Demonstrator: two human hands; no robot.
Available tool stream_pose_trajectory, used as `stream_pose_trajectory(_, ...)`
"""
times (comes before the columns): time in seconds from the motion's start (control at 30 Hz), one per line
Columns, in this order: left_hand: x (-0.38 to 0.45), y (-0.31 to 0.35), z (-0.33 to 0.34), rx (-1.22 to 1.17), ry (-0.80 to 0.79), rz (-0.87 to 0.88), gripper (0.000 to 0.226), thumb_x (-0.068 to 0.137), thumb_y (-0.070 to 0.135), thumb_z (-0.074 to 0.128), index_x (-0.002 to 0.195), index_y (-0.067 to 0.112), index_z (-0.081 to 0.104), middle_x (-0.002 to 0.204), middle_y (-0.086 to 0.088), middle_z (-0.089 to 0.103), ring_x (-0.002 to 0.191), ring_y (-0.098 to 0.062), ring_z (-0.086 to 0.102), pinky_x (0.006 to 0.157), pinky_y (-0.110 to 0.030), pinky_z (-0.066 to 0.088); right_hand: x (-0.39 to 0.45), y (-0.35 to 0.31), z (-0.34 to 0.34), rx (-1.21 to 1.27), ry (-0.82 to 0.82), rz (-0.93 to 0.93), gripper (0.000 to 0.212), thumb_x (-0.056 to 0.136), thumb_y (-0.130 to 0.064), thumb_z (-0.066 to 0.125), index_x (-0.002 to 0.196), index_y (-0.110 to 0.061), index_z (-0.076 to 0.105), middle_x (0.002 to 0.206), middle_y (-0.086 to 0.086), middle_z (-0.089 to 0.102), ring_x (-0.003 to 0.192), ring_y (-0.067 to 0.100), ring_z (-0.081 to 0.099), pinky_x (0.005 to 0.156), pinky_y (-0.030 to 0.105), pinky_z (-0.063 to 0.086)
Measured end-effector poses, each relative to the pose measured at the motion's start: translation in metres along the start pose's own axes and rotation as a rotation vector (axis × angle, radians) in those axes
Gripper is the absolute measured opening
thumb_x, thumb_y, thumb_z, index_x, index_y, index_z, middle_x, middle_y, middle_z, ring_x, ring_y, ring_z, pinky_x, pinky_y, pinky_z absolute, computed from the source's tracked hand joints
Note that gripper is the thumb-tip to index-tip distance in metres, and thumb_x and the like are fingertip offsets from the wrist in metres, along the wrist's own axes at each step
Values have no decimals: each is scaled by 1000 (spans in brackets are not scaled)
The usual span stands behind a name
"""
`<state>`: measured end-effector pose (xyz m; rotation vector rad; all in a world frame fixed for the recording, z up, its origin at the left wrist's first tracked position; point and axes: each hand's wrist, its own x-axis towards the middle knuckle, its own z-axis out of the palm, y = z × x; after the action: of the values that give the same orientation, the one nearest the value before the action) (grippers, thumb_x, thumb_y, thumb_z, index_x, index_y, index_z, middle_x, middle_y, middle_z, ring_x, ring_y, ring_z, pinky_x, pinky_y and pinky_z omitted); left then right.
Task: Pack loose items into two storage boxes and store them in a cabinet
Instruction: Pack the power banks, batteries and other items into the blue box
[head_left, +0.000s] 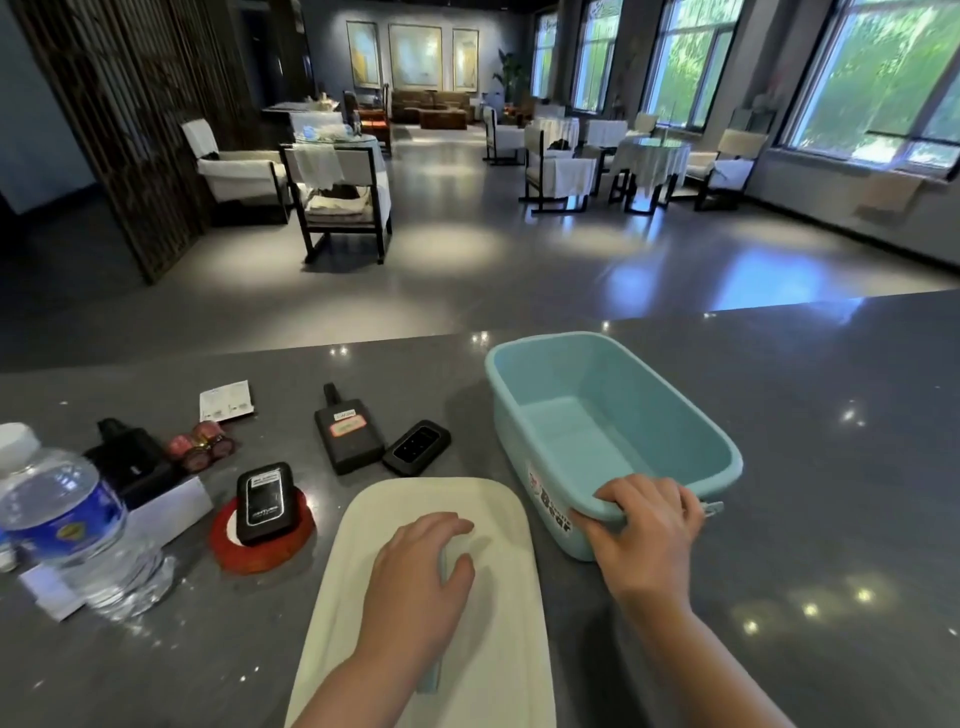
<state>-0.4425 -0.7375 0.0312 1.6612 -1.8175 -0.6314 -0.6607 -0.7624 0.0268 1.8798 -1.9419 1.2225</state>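
From the head camera we see a grey speckled stone counter (779, 597) filling the lower half of the frame, with a lounge of draped chairs and tall windows beyond it.

At lower right stands an open, empty light-blue plastic storage box (613, 436), its rounded rim facing up. Our right hand (644, 525) is closed over the near rim, fingers curled inside, thumb on the outer wall beside a bear sticker. At lower centre lies the box's cream rounded-rectangle lid (431, 597), flat on the counter; our left hand (421, 566) rests on it, palm down, fingers loosely spread, gripping nothing.

The loose items wait at centre left, all apart from the box: a black flat device with an orange label (347, 431), a small black pocket router (416, 448) touching its lower corner, a second black pocket device (265, 501) lying on a red tape roll (260, 545), small reddish cosmetic jars (200, 447), a white paper sachet (226, 399) and a clear plastic water bottle with a blue label (62, 519) at far left.

We judge the box light and stiff but slick-walled; the rim offers the surest hold. The devices look hard and smooth, best pinched by their long edges; the bottle is the heaviest piece and would crumple if squeezed.
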Motion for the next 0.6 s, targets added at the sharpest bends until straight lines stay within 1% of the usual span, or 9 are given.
stream_pose_trajectory(0.13, -7, 12, 5, -56, 34, 50, 31, 87, 24, 57, 114, 39, 59, 120, 28, 49, 118, 1, 44, 105, -29, 37, 6, -3, -16, 48, 77, -51, 18, 63, -30, 75, 67, -22, 60, 72, -13, 55, 75, 18, 50, 82, 29, 22)
stream_pose_trajectory(0.23, -11, 23, 1, -121, 98, 85, 33, 87, 22, 59, 114, 41, 58, 120, 30, 49, 117, 5, 43, 105, -24, 34, 4, -10, -35, 96, 110, -98, 19, 62, -25, 77, 65, -20, 60, 71, -15, 52, 74, 15, 48, 81, 30, 24)
stream_pose_trajectory(0.33, -14, 33, -10, -231, 186, 120, 35, 85, 33, 57, 117, 45, 51, 127, 28, 47, 121, 13, 37, 104, -12, 30, -3, -21, -59, 131, 128, -159, 19, 59, -20, 79, 61, -18, 60, 68, -12, 53, 73, 13, 46, 84, 26, 26)
stream_pose_trajectory(0.4, -17, 38, -21, -276, 239, 95, 43, 89, 36, 60, 129, 41, 45, 138, 25, 37, 126, 16, 28, 97, 3, 20, -10, -34, -76, 163, 114, -208, 20, 58, -19, 80, 60, -18, 61, 68, -11, 55, 73, 13, 46, 86, 26, 27)
stream_pose_trajectory(0.43, -21, 39, -28, -290, 257, 77, 51, 88, 38, 61, 135, 40, 41, 143, 24, 29, 129, 15, 24, 94, 6, 15, -14, -42, -83, 182, 100, -235, 20, 58, -20, 81, 61, -18, 61, 69, -11, 55, 73, 13, 47, 85, 27, 28)
stream_pose_trajectory(0.47, -26, 40, -34, -293, 274, 71, 57, 87, 41, 60, 139, 41, 37, 147, 23, 22, 132, 12, 19, 95, 4, 13, -19, -50, -90, 199, 82, -260, 19, 59, -21, 81, 61, -19, 62, 70, -11, 56, 73, 13, 48, 84, 30, 29)
stream_pose_trajectory(0.53, -41, 35, -48, -267, 306, 104, 60, 84, 53, 55, 139, 44, 35, 152, 20, 13, 139, 5, 11, 106, -13, 14, -31, -68, -100, 232, 45, -297, 19, 61, -25, 81, 63, -20, 63, 72, -12, 56, 73, 12, 49, 81, 33, 31)
stream_pose_trajectory(0.57, -50, 30, -55, -238, 319, 129, 59, 83, 58, 52, 138, 45, 37, 154, 19, 12, 141, 1, 7, 110, -21, 14, -39, -76, -105, 250, 30, -306, 20, 61, -26, 82, 64, -19, 63, 72, -12, 56, 74, 12, 50, 81, 34, 32)
stream_pose_trajectory(0.6, -61, 23, -62, -199, 327, 160, 56, 84, 63, 50, 137, 46, 39, 154, 18, 12, 142, 0, 5, 112, -26, 13, -47, -84, -109, 266, 17, -317, 20, 61, -26, 82, 64, -19, 64, 72, -12, 56, 74, 11, 50, 80, 35, 33)
